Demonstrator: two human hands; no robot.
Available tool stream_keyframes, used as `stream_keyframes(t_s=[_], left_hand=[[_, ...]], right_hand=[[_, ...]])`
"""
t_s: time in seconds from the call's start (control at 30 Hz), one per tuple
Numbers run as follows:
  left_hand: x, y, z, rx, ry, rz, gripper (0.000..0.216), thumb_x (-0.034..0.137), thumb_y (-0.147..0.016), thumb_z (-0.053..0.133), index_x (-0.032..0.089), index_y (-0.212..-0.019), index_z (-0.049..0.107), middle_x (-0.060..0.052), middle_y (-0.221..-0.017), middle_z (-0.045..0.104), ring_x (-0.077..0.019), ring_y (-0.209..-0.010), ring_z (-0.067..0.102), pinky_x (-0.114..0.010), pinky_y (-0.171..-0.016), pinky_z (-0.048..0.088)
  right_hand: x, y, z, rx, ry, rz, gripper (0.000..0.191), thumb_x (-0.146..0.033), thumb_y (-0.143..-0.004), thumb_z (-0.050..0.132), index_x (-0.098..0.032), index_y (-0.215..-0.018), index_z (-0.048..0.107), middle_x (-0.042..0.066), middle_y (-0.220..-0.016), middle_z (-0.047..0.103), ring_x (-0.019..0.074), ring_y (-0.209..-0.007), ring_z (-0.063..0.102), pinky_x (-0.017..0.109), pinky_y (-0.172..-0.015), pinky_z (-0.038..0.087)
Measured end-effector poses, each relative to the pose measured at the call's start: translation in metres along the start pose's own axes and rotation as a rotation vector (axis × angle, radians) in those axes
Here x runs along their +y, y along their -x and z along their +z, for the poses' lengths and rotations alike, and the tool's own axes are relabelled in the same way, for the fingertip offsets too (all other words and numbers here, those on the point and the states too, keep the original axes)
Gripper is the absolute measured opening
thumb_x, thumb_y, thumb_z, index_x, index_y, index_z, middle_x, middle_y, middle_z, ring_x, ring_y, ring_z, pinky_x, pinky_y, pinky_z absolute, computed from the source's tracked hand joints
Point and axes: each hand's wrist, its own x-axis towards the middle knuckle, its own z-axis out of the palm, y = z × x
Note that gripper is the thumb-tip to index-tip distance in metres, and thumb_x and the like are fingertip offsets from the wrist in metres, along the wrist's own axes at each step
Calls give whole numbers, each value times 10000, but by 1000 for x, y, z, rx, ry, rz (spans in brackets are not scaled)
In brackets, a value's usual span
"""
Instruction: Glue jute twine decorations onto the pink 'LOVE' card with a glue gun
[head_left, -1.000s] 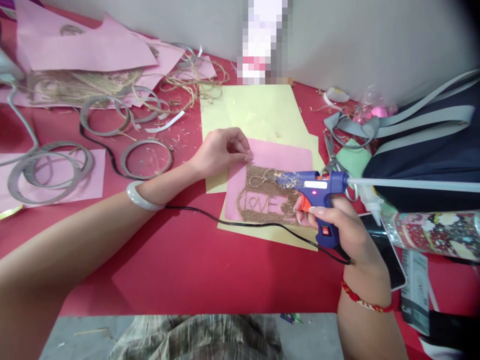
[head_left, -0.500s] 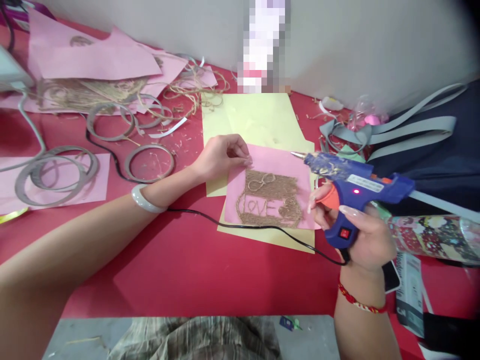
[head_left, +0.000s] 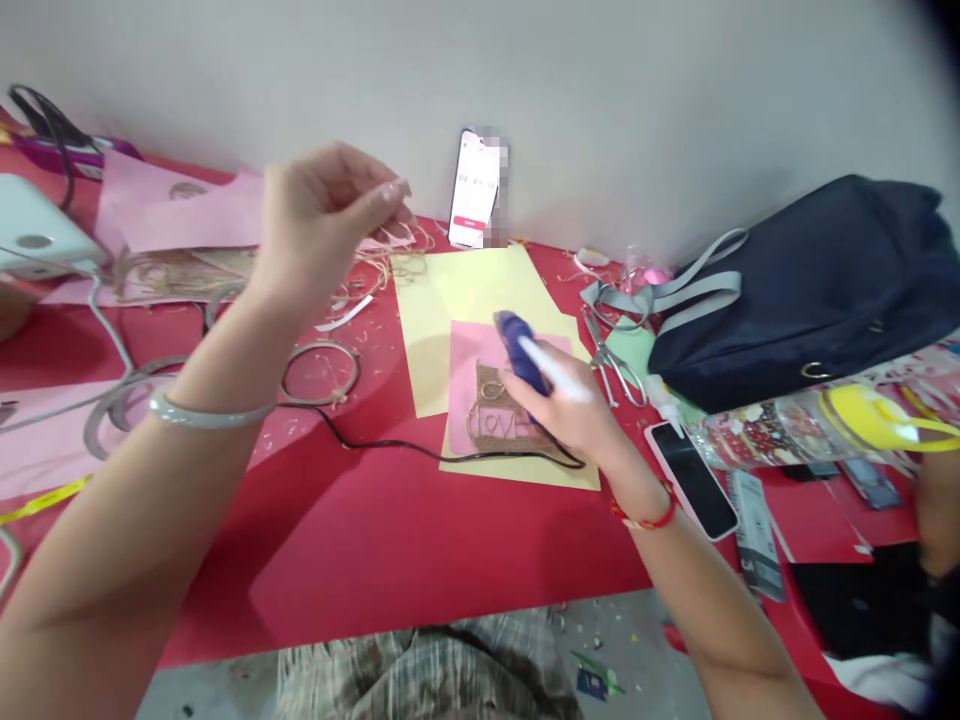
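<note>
My right hand grips a blue hot glue gun, blurred by motion, with a white glue stick out of its back. The gun is above a pink sheet that bears a twine picture with lettering; hand and gun cover its right part. Raised above the table to the left, my left hand has thumb and fingers pinched together. Whatever may be in that pinch is too small to make out. Yellow paper lies beneath the pink sheet.
A black cord crosses the table. Tape rings and loose twine lie left. A phone leans on the wall. Scissors, a dark bag, a bottle and another phone are right.
My left hand has left the pink sheet and risen up and left. My right hand has brought the glue gun leftward over the twine picture and turned it. The view has shifted.
</note>
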Motion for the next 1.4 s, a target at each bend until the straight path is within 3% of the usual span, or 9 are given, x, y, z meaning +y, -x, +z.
stream_keyframes(t_s=[0.13,0.27,0.37,0.47,0.6,0.73,1.07,1.23,1.4], left_hand=[[36,7,-11,2,-65,88,134,361,-920,820,241,-960,774,53,-871,776,-134,-832,702,-393,-864,605],[38,16,3,-165,-91,78,121,231,-928,768,216,-1046,747,12,-921,805,-183,-899,764,-365,-841,624],[26,19,17,-294,-139,66,169,142,-911,700,213,-1066,704,1,-921,816,-193,-916,778,-342,-842,617],[12,23,31,-363,-307,130,206,95,-870,665,221,-1031,681,4,-871,816,-195,-890,779,-333,-849,591],[1,34,52,-486,-480,165,235,55,-848,624,212,-1020,657,-14,-837,808,-193,-777,771,-288,-704,547],[-2,46,71,-573,-533,189,216,50,-856,614,201,-1009,636,-26,-845,802,-186,-744,761,-259,-656,513],[-15,59,95,-623,-425,192,170,58,-875,636,197,-971,615,-22,-865,778,-185,-789,753,-247,-683,495],[-16,62,102,-629,-439,176,220,51,-875,642,195,-1040,635,-47,-925,801,-195,-845,766,-269,-749,536],[-10,69,91,-698,-510,110,218,166,-985,573,179,-1166,693,-97,-1014,805,-208,-845,755,-285,-718,520]], right_hand=[[-21,-47,35,-4,521,-92,269,-417,-979,603,-157,-1038,634,152,-1038,688,278,-848,657,357,-689,449],[-30,-84,67,-115,661,-165,369,-414,-1004,625,-94,-1188,626,202,-1212,650,284,-884,674,363,-713,459],[-24,-90,62,-103,534,-203,299,-392,-1018,631,-122,-1145,631,182,-1216,653,269,-933,664,362,-776,477],[-11,-73,36,106,216,-222,194,-339,-1075,517,-178,-1025,612,114,-1072,677,219,-916,643,337,-816,477],[4,-39,12,105,-174,-136,369,-573,-1043,519,-237,-894,552,-6,-774,608,152,-675,561,294,-692,454],[23,-23,14,65,-216,-120,425,-641,-984,572,-234,-863,561,-6,-763,594,158,-696,545,300,-687,438],[51,-5,12,-6,-464,41,321,-550,-942,677,-238,-939,604,0,-869,642,131,-638,559,282,-609,460],[58,-1,12,32,-455,68,304,-528,-934,678,-234,-917,602,-5,-803,620,139,-634,553,286,-610,466],[74,2,21,152,-343,101,254,-477,-952,648,-233,-900,597,1,-769,610,157,-677,573,278,-609,446]])
